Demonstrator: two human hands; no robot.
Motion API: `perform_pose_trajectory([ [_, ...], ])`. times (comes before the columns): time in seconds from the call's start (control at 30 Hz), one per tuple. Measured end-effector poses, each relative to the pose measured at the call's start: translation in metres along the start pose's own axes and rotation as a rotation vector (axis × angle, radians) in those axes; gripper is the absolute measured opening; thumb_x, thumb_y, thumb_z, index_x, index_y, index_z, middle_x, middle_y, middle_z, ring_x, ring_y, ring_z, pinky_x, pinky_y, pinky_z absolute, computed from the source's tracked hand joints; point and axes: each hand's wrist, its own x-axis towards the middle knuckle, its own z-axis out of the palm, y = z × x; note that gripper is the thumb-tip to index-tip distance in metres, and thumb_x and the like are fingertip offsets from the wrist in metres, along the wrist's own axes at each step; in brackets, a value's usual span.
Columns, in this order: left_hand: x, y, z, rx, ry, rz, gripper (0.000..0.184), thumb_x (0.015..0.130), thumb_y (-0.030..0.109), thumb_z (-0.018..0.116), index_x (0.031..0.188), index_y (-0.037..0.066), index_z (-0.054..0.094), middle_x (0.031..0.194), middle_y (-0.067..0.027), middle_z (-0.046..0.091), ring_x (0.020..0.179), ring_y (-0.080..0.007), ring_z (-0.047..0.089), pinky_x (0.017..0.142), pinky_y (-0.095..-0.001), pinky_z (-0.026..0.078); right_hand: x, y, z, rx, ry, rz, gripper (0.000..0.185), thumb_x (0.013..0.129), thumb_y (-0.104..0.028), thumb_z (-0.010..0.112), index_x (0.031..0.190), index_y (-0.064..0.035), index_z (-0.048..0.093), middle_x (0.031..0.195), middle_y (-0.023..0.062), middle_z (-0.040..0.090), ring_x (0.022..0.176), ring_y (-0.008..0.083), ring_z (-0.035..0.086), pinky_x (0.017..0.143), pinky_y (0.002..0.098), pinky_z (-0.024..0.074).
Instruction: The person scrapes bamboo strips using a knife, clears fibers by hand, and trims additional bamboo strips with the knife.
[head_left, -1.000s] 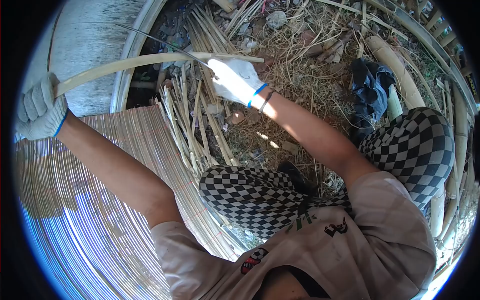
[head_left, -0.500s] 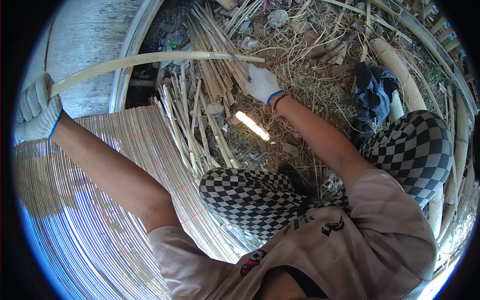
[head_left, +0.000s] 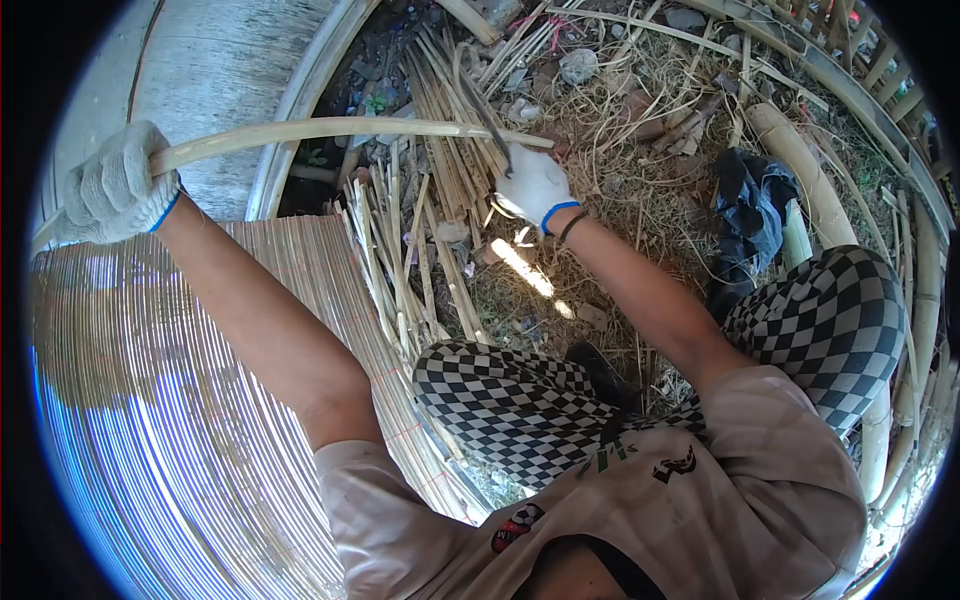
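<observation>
My left hand, in a pale work glove, is closed around a long bamboo strip at the far left. The strip bows across the view, and its free end reaches just above my right hand. That hand, gloved in white with a blue cuff, is closed on a knife whose narrow dark blade points up and left. The blade crosses the strip near its free end; whether they touch I cannot tell. The knife's handle is mostly hidden in the glove.
A bundle of split bamboo sticks lies beyond the blade. On the left spreads a slatted bamboo mat. Shavings litter the ground. Black plastic and a bamboo pole lie on the right, by my checkered knee.
My left hand appears farther right and slightly higher in the view, with some strip now showing behind it. My right hand and the knife appear slightly right and lower; the whole view has shifted too.
</observation>
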Motion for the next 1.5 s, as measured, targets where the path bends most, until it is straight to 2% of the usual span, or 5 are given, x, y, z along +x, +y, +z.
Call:
perform_pose_trajectory([
  [0.2,0.009,0.007,-0.03,-0.132,-0.002,-0.006,0.043,0.091,0.031,0.063,0.051,0.024,0.049,0.041,0.0129,0.043,0.031,-0.0032,0.038,0.034,-0.0191,0.038,-0.03,-0.09,-0.024,0.166,0.315,-0.442,0.03,0.089,-0.022,0.063,0.112,-0.0052,0.057,0.072,0.0156,0.064,0.069,0.0329,0.068,0.064,0.0413,0.055],
  [0.7,-0.032,0.061,-0.115,-0.303,0.095,-0.035,0.042,0.084,0.038,0.07,0.052,0.025,0.046,0.041,0.0121,0.043,0.033,-0.002,0.039,0.038,-0.0183,0.039,-0.008,-0.064,-0.013,-0.061,0.12,-0.334,0.018,0.086,-0.019,0.06,0.095,-0.0052,0.066,0.078,0.0203,0.067,0.071,0.0402,0.068,0.064,0.048,0.0561],
  [0.9,-0.015,0.004,-0.001,0.004,-0.026,0.005,0.045,0.083,0.041,0.072,0.051,0.026,0.045,0.041,0.0139,0.039,0.033,-0.0016,0.036,0.037,-0.0178,0.036,0.017,-0.013,0.025,-0.161,0.073,-0.212,0.02,0.081,-0.017,0.065,0.088,0.0024,0.063,0.076,0.0226,0.067,0.073,0.04,0.07,0.061,0.0451,0.0566],
  [1.27,-0.035,0.013,-0.01,0.007,0.02,0.027,0.048,0.088,0.047,0.069,0.052,0.025,0.045,0.041,0.012,0.039,0.033,-0.0033,0.035,0.035,-0.0199,0.032,0.023,0.032,0.04,-0.074,0.008,-0.041,0.036,0.085,-0.018,0.065,0.113,0.0031,0.067,0.096,0.0261,0.073,0.089,0.0408,0.073,0.082,0.0494,0.058],
  [1.5,-0.041,0.023,-0.031,-0.052,0.073,0.038,0.039,0.084,0.041,0.069,0.054,0.024,0.049,0.042,0.0121,0.038,0.034,-0.004,0.033,0.036,-0.0208,0.029,0.007,-0.034,0.019,-0.06,0.049,-0.305,0.026,0.085,-0.02,0.062,0.103,-0.0013,0.059,0.087,0.0224,0.071,0.083,0.0408,0.071,0.069,0.0472,0.0568],
])
